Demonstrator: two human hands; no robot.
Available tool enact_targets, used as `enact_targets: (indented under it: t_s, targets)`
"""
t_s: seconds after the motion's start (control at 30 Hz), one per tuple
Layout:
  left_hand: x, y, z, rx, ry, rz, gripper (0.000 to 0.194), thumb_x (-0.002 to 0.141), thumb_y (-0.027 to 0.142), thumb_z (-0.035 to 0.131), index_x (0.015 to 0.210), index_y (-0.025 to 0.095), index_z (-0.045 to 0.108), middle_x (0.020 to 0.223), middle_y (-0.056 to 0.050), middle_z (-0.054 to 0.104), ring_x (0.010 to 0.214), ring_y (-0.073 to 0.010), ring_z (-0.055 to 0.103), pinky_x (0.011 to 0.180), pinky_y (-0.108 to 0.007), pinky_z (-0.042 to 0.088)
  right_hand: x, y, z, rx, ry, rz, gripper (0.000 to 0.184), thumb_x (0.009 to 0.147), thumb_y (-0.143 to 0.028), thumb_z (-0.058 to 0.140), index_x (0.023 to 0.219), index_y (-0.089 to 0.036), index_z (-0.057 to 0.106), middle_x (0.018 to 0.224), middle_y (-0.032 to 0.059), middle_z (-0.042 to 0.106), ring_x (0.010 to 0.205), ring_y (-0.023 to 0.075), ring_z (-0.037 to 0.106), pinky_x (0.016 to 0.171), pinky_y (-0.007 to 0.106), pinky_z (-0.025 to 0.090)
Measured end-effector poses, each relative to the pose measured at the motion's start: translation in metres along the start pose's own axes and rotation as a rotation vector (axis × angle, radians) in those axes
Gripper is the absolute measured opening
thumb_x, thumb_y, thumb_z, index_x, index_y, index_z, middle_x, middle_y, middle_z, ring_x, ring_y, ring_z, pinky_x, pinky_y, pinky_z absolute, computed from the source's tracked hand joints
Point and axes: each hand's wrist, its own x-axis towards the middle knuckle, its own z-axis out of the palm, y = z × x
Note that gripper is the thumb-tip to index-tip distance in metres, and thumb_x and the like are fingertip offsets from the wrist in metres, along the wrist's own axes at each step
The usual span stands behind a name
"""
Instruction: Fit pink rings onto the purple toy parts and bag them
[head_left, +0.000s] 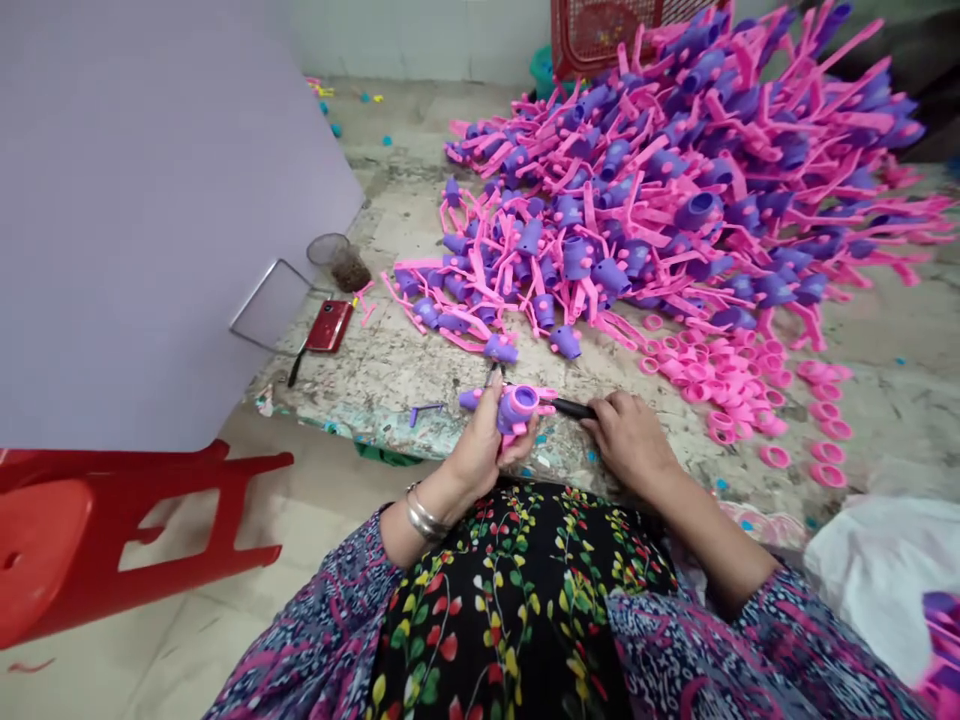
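My left hand (487, 435) is closed around a purple and pink plastic toy part (517, 405), its round open end facing up. Pink prongs stick out from the part to the right. In my right hand (634, 440), closed, is a slim tool with a black handle (574, 408); its front end meets or lies close to the pink prongs, and its kind is not clear. Both hands are just above the near edge of the worn table (405, 385). Beside my left hand lies a small purple plastic piece (425, 410).
A big heap of pink and purple toy parts (615, 200) spreads behind my hands. Many pink rings (724, 380) lie to the right. At left are a red phone (330, 326), a clear cup on its side (349, 265), a grey panel (165, 200) and a red stool (45, 540).
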Motion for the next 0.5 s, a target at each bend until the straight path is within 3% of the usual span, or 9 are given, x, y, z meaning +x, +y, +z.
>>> enact_targets:
  t_s: [0.17, 0.27, 0.33, 0.4, 0.5]
  targets:
    - [0.007, 0.002, 0.002, 0.092, 0.049, 0.006, 0.064, 0.091, 0.073, 0.029, 0.064, 0.019, 0.051, 0.038, 0.005, 0.04, 0.034, -0.0065, 0.028, 0.04, -0.021, 0.02, -0.024, 0.01, -0.021, -0.006, -0.109, 0.074, 0.03, 0.1, -0.028, 0.038, 0.104, -0.01, 0.062, 0.088, 0.0173, 0.068, 0.077, 0.0294, 0.063, 0.067, 0.036, 0.04]
    - [0.016, 0.002, 0.004, 0.138, 0.085, -0.02, 0.065, 0.091, 0.074, 0.028, 0.065, 0.019, 0.051, 0.048, -0.001, 0.057, 0.038, -0.008, 0.04, 0.041, -0.021, 0.025, -0.04, 0.013, -0.023, 0.213, -0.21, 0.287, 0.036, 0.099, -0.04, 0.04, 0.113, -0.013, 0.061, 0.077, 0.0112, 0.071, 0.066, 0.0272, 0.066, 0.059, 0.033, 0.04]
    - [0.024, 0.003, 0.006, 0.156, 0.1, -0.014, 0.065, 0.091, 0.073, 0.028, 0.066, 0.018, 0.051, 0.048, -0.001, 0.057, 0.037, -0.007, 0.038, 0.041, -0.021, 0.023, -0.05, 0.015, -0.019, 0.45, -0.225, 0.422, 0.046, 0.095, -0.05, 0.044, 0.121, -0.017, 0.061, 0.07, 0.0057, 0.071, 0.062, 0.0255, 0.067, 0.056, 0.032, 0.044]
    - [0.032, 0.004, 0.008, 0.171, 0.123, 0.03, 0.063, 0.093, 0.071, 0.029, 0.066, 0.018, 0.051, 0.041, 0.003, 0.047, 0.035, -0.006, 0.03, 0.04, -0.021, 0.02, -0.058, 0.015, -0.014, 0.707, -0.151, 0.495, 0.051, 0.091, -0.055, 0.049, 0.125, -0.018, 0.063, 0.075, 0.0045, 0.074, 0.067, 0.0245, 0.07, 0.06, 0.033, 0.051]
    - [0.045, 0.004, 0.011, 0.217, 0.186, 0.104, 0.062, 0.095, 0.068, 0.029, 0.062, 0.019, 0.048, 0.037, 0.007, 0.033, 0.035, -0.006, 0.025, 0.041, -0.021, 0.021, -0.069, 0.009, -0.016, 0.949, 0.072, 0.534, 0.05, 0.089, -0.052, 0.053, 0.124, -0.02, 0.067, 0.109, 0.0078, 0.076, 0.099, 0.0261, 0.071, 0.085, 0.04, 0.057]
